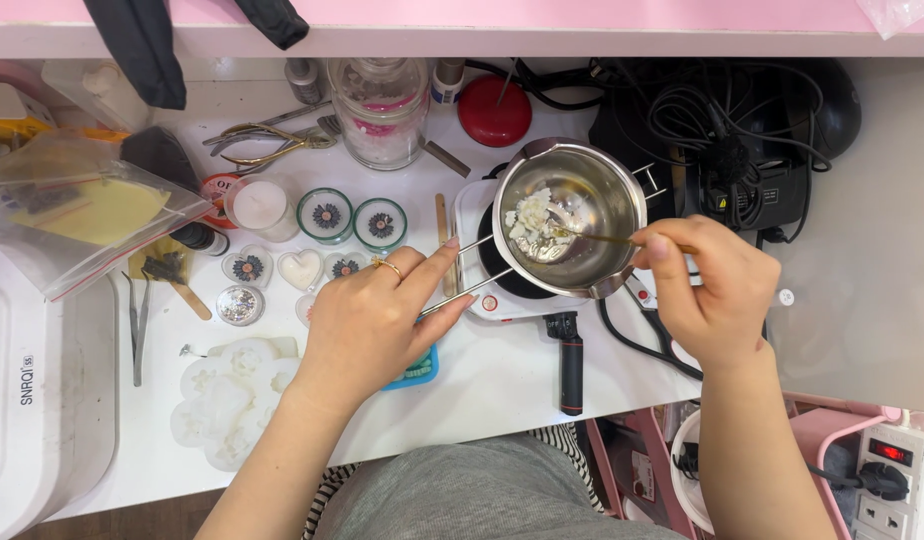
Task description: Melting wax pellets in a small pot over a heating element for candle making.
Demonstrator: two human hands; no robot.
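the left hand (pixel 367 325) is closed around the wire handle (pixel 462 270) of the pot (pixel 570 215), fingers pinching the two thin rods, a gold ring (pixel 387 265) on one finger. the right hand (pixel 707 290) grips a thin metal stick (pixel 602 238), holding it narrow between thumb and fingers, with its tip down inside the pot among white wax chunks (pixel 532 222). the chunks are heaped on the left side of the pot's floor, partly glossy, and the rest of the steel bottom is bare.

the pot sits on a small white hotplate (pixel 482 300) near the middle of the white table (pixel 482 380). a black-handled tool (pixel 572 365) lies just in front of the hotplate, pointing at the table edge.

left of the hotplate are two round green-rimmed tins (pixel 353 218) with dark flowers in them, a white heart candle (pixel 301 268), smaller flower pieces and a little jar of glitter (pixel 240 305). a white flower-shaped mould (pixel 227 400) lies near the left forearm, and a blue tray (pixel 419 370) peeks out from under the left hand. further back there is a glass jar (pixel 382 110), a red lid (pixel 494 110), pliers (pixel 272 145), and a clear bag (pixel 72 210) with yellow stuff inside. a tangle of black cables (pixel 722 110) lies behind the right hand, and a power strip (pixel 897 480) sits low on the right.
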